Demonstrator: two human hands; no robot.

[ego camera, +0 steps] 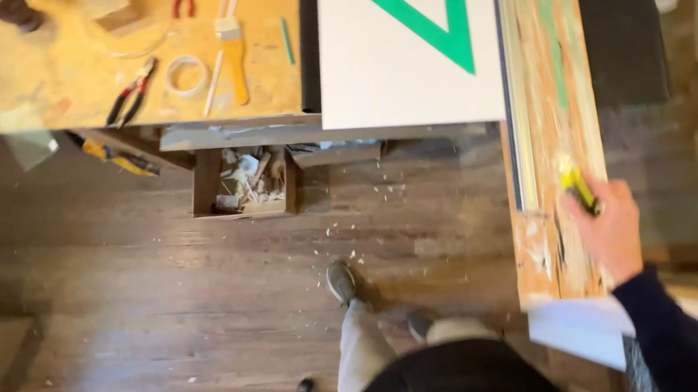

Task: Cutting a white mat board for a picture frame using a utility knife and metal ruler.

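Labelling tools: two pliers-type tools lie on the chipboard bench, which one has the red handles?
The small pliers at the bench's far edge, near the brush. The other, larger pair lies nearer, left of the tape ring, and looks mostly dark.

Right hand [609, 226] grips a yellow utility knife [576, 183] over a long paint-stained board [547, 92], beside a metal straightedge [514, 88]. White panel [390, 70] carries 1 green set square [428, 18]. Plywood bench [54, 74] holds pliers [131, 93], tape roll [185, 75], brush [233, 52]. Box of scraps [244, 182] on wooden floor [152, 299]. Left hand out of sight.
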